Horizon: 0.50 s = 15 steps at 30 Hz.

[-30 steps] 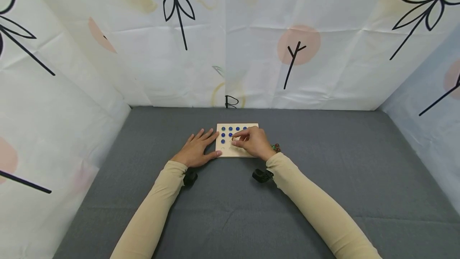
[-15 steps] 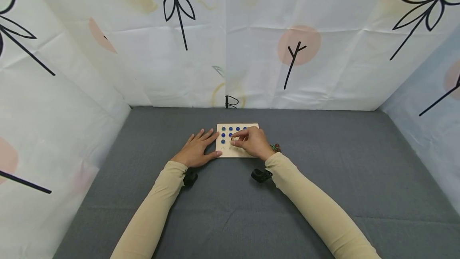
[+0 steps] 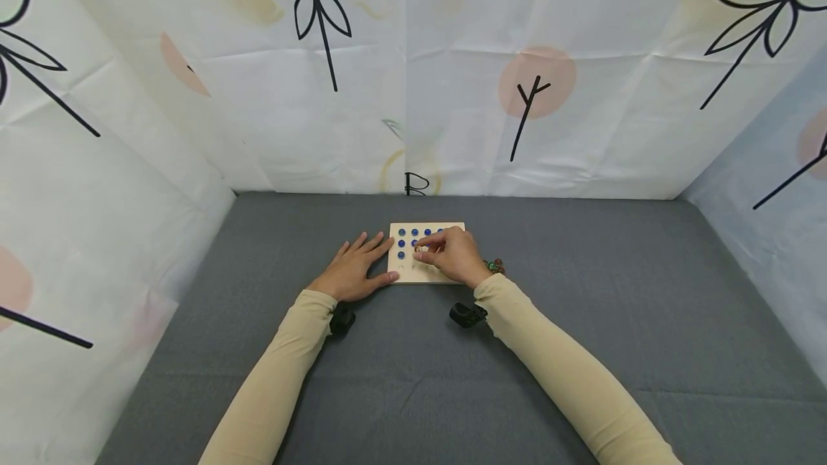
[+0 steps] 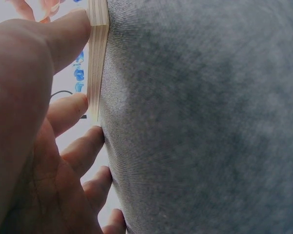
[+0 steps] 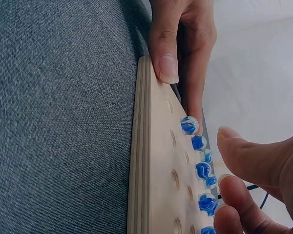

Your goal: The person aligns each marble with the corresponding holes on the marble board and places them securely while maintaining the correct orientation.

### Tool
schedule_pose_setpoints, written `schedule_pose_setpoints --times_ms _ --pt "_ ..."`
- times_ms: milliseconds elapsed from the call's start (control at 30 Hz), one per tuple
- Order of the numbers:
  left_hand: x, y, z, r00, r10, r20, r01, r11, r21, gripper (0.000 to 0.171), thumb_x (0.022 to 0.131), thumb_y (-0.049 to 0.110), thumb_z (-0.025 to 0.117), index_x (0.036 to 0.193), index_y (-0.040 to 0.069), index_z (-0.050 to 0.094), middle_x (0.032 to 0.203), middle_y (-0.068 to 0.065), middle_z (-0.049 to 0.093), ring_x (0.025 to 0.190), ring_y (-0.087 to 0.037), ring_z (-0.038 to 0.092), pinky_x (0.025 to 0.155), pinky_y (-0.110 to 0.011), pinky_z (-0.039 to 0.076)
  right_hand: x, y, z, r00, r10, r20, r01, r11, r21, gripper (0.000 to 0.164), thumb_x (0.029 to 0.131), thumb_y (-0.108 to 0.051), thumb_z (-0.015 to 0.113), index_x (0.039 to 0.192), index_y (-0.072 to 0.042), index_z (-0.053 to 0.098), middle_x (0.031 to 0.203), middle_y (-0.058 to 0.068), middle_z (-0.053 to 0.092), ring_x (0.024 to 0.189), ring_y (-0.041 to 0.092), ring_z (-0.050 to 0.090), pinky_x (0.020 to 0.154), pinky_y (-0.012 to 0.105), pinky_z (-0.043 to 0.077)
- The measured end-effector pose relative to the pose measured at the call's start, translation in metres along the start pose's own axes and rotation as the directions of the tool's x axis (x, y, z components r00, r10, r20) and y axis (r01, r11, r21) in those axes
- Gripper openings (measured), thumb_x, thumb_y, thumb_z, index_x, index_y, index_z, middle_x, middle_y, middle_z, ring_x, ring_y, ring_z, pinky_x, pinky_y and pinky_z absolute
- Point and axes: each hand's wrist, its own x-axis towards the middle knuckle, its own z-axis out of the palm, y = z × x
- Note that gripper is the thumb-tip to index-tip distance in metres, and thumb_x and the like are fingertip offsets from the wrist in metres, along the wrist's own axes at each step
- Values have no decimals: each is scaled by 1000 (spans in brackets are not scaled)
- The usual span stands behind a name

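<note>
A pale wooden board with round hollows lies flat on the grey cloth. Blue-swirled glass marbles sit in its two back rows, plus one marble at the left of the third row. My left hand has its fingers spread, thumb on the board's front left corner and index fingertip at the left edge. Over the middle of the board hovers my right hand, fingers curved, above hollows beside the third-row marble. A gap shows between its thumb and fingertips; its palm is hidden, so I cannot tell whether it holds marbles.
Grey cloth spreads around the board on all sides. A white printed fabric wall rises behind it and at both sides. Black wrist cameras hang under both wrists, and a beaded bracelet circles the right wrist.
The right forearm and its wrist camera have shifted slightly left, and the right fingertips have edged left over the board. The left hand, board and visible marbles keep their places.
</note>
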Motion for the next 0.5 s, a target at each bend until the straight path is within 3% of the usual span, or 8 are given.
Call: schedule_pose_setpoints --times_ms 500 --pt "1 -3 3 1000 8 -4 -8 1000 4 76 102 54 56 162 17 28 166 -12 22 154 -39 9 122 -63 6 4 3 7 999 29 -13 -29 999 -24 19 89 -22 82 106 -12 83 74 0 69 64 13 57 55 26 43"
